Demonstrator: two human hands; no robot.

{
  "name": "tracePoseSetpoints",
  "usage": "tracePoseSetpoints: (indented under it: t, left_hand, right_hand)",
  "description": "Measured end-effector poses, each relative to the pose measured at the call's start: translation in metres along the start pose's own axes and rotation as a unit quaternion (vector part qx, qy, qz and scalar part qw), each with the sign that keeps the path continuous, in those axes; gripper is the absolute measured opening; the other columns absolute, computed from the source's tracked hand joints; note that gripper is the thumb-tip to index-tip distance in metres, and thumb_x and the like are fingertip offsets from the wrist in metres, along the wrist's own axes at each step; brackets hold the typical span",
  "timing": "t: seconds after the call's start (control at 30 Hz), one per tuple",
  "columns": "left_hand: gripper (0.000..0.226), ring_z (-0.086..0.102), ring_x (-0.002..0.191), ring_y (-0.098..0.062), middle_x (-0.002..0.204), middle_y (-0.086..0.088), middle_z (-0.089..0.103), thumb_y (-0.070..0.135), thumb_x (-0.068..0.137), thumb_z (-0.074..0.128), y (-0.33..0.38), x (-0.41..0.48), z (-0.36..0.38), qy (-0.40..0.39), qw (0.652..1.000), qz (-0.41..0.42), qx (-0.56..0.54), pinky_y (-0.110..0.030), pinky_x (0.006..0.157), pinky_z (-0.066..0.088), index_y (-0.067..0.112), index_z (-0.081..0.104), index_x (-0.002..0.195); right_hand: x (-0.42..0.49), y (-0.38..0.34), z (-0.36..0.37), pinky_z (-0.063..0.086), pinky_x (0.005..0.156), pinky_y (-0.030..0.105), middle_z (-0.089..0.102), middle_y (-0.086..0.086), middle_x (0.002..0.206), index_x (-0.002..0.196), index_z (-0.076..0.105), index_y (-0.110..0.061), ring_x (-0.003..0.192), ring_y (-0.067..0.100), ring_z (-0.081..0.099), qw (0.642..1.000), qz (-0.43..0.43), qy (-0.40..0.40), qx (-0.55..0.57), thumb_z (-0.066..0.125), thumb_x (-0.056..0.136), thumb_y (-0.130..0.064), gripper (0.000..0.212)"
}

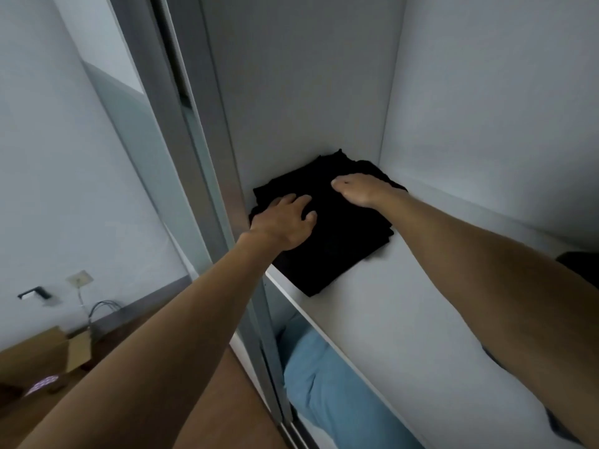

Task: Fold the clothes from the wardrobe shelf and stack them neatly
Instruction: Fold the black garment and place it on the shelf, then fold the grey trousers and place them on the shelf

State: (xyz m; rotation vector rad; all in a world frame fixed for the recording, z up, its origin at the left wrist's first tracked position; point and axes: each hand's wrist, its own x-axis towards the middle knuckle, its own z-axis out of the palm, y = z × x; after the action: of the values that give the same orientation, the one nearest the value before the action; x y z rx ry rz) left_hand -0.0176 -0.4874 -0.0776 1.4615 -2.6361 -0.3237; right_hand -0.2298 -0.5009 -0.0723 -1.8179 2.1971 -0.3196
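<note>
A stack of folded black clothes (337, 234) lies in the back left corner of a white wardrobe shelf (405, 306). My left hand (282, 222) rests flat on the stack's left side, fingers spread. Over the stack's far right part lies my right hand (363, 189), palm down, its fingers curled over the cloth's far edge. Whether either hand grips the cloth cannot be made out. Both forearms reach in from the bottom of the view.
The wardrobe's grey sliding-door frame (207, 176) stands just left of the stack. White walls close the shelf at back and right. A blue garment (327, 390) lies on the level below. A dark item (580, 264) shows at the right edge. A cardboard box (48, 351) sits lower left.
</note>
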Motion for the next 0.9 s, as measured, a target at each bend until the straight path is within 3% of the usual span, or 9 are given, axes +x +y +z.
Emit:
tracePoseSetpoints:
  t: [0.1,0.17,0.27,0.33,0.43,0.53,0.7,0.8,0.9]
  left_hand:
    - [0.056,0.033,0.143,-0.031,0.158,-0.005,0.031,0.049,0.1,0.034,0.0,0.006,-0.001,-0.029,0.999,-0.025,0.014,-0.054,0.114,0.03,0.028,0.031,0.152]
    - [0.053,0.044,0.134,-0.032,0.149,-0.006,0.043,0.044,0.096,0.042,0.012,0.004,-0.009,0.0,0.999,-0.026,0.031,-0.056,0.114,0.028,0.025,0.043,0.145]
    - [0.039,0.049,0.128,-0.026,0.136,-0.004,0.053,0.024,0.088,0.053,0.042,-0.006,-0.01,0.127,0.988,0.084,-0.022,-0.059,0.117,0.018,0.019,0.062,0.126]
    - [0.032,0.053,0.121,-0.022,0.128,-0.002,0.059,0.016,0.085,0.055,0.068,-0.012,0.0,0.162,0.963,0.183,-0.11,-0.048,0.112,0.033,0.016,0.067,0.115]
    - [0.022,0.058,0.108,-0.018,0.116,0.001,0.063,0.014,0.087,0.054,0.115,-0.014,0.023,0.101,0.934,0.258,-0.226,-0.036,0.095,0.047,0.019,0.068,0.104]
    - [0.019,0.06,0.106,-0.015,0.114,0.004,0.065,0.014,0.09,0.056,0.168,-0.015,0.052,-0.015,0.909,0.311,-0.276,-0.033,0.095,0.048,0.026,0.069,0.098]
    - [0.023,0.06,0.111,-0.019,0.121,0.002,0.062,0.026,0.09,0.062,0.252,-0.033,0.092,-0.129,0.859,0.404,-0.287,-0.034,0.095,0.047,0.023,0.065,0.113]
    - [0.067,0.048,0.128,-0.026,0.142,-0.005,0.046,0.049,0.085,0.07,0.284,-0.048,0.115,-0.232,0.836,0.438,-0.235,-0.039,0.103,0.041,0.019,0.046,0.14]
    - [0.091,0.032,0.138,-0.032,0.153,-0.005,0.032,0.063,0.077,0.069,0.295,-0.052,0.134,-0.199,0.857,0.468,-0.082,-0.054,0.11,0.032,0.025,0.029,0.149]
  right_hand:
    - [0.004,0.006,0.003,0.028,0.116,0.051,0.039,0.002,0.157,0.147,0.044,-0.033,0.141,0.029,0.038,1.0,0.01,-0.001,-0.01,0.022,0.101,-0.054,0.055]
    - [-0.007,0.006,0.001,0.038,0.11,0.045,0.054,0.004,0.144,0.135,0.059,-0.025,0.13,0.028,0.05,0.998,-0.011,0.035,0.057,0.032,0.103,-0.047,0.048]
    - [-0.04,0.017,-0.01,0.044,0.092,0.026,0.069,0.003,0.122,0.114,0.071,-0.014,0.108,0.018,0.061,0.969,-0.025,0.151,0.195,0.045,0.101,-0.031,0.033]
    - [-0.075,0.036,-0.023,0.045,0.093,0.027,0.071,0.007,0.118,0.108,0.073,-0.01,0.109,0.02,0.062,0.944,0.008,0.225,0.243,0.049,0.097,-0.025,0.031]
    - [-0.144,0.08,-0.045,0.047,0.089,0.028,0.072,0.005,0.107,0.1,0.075,-0.013,0.102,0.018,0.064,0.908,0.092,0.308,0.269,0.052,0.091,-0.018,0.025]
    - [-0.237,0.125,-0.054,0.045,0.091,0.026,0.072,0.008,0.111,0.105,0.075,-0.01,0.105,0.02,0.064,0.891,0.195,0.351,0.215,0.055,0.094,-0.013,0.023]
    - [-0.391,0.173,-0.032,0.041,0.092,0.022,0.067,0.002,0.12,0.116,0.068,-0.018,0.115,0.019,0.061,0.873,0.401,0.263,0.086,0.064,0.093,-0.027,0.025]
    - [-0.448,0.178,-0.004,0.038,0.095,0.024,0.058,0.008,0.136,0.137,0.053,-0.012,0.118,0.021,0.056,0.83,0.514,0.181,0.12,0.073,0.087,-0.037,0.059]
    - [-0.477,0.173,0.028,0.037,0.097,0.023,0.053,0.008,0.142,0.143,0.047,-0.013,0.123,0.02,0.052,0.801,0.564,0.136,0.152,0.077,0.084,-0.036,0.071]
